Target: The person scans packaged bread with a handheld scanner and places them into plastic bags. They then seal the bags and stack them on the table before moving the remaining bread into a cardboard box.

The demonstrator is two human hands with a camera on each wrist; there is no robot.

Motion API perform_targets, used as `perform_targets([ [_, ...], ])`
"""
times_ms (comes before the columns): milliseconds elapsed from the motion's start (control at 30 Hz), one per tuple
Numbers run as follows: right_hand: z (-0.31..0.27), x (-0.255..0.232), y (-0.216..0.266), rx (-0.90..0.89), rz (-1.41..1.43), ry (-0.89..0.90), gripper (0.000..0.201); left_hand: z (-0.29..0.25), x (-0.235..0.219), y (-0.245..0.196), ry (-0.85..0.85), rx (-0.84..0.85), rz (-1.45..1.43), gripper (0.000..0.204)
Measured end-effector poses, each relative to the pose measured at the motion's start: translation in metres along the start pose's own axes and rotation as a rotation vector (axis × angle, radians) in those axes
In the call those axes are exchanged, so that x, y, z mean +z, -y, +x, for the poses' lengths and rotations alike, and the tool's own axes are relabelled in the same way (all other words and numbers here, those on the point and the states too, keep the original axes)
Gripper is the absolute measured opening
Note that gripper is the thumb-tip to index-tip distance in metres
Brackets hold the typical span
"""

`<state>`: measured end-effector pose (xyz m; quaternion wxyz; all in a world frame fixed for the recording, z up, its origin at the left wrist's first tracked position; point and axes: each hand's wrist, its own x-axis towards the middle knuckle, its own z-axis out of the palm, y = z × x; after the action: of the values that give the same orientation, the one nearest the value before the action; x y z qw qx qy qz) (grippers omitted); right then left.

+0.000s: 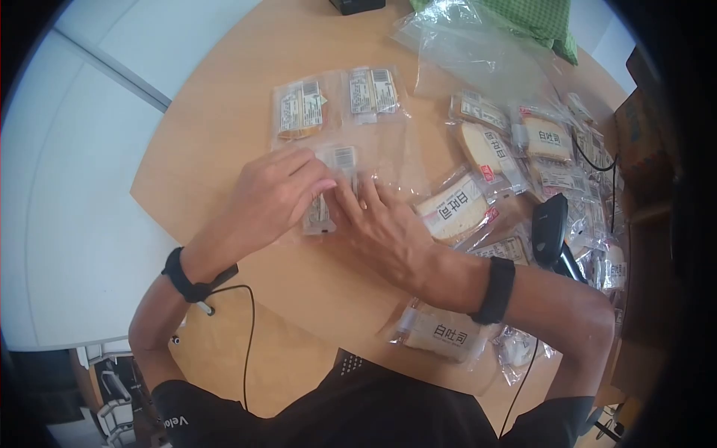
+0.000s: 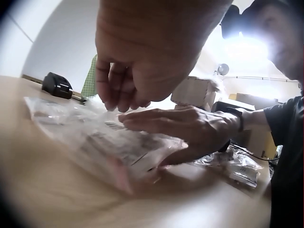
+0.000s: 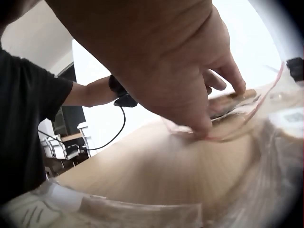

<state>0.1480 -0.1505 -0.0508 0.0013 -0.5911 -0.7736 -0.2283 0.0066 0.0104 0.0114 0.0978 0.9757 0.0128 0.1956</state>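
Observation:
A large clear plastic bag (image 1: pixel 385 153) lies flat on the table, with a pink strip along its mouth in the right wrist view. Two packs of sliced bread, one left (image 1: pixel 300 110) and one right (image 1: pixel 373 93), show label side up at its far end. A third labelled pack (image 1: pixel 320 213) lies nearer, partly hidden by both hands. My left hand (image 1: pixel 276 194) has curled fingers and pinches the bag film above this pack. Beside it, my right hand (image 1: pixel 392 231) rests with fingers extended over the pack's right side; its fingertips touch the wrapping.
Many wrapped bread slices (image 1: pixel 452 209) are spread over the right side. A handheld scanner (image 1: pixel 550 231) stands among them, its cable trailing. More clear bags (image 1: pixel 478 60) and a green checked cloth (image 1: pixel 534 26) lie at the back. A cardboard box (image 1: pixel 646 145) borders the right.

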Motion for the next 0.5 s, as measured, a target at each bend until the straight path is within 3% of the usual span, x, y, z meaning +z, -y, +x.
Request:
perform_targets([
  [167, -0.002, 0.03, 0.007, 0.047, 0.294, 0.036, 0.062, -0.01, 0.001, -0.004, 0.034, 0.048, 0.102, 0.011],
  [300, 0.006, 0.024, 0.008, 0.056, 0.496, 0.065, 0.055, -0.01, 0.005, -0.005, 0.027, 0.077, 0.082, 0.012],
  [400, 0.022, 0.024, 0.013, -0.03, 0.475, 0.236, 0.051, -0.01, 0.005, -0.008, 0.022, 0.088, 0.058, 0.011],
  [433, 0.021, 0.022, 0.014, 0.003, 0.457, 0.268, 0.051, -0.014, 0.005, -0.005, 0.094, 0.067, 0.074, 0.013],
  [500, 0.007, 0.016, 0.018, -0.007, 0.319, 0.116, 0.043, -0.016, 0.006, -0.006, 0.146, 0.085, 0.057, 0.018],
])
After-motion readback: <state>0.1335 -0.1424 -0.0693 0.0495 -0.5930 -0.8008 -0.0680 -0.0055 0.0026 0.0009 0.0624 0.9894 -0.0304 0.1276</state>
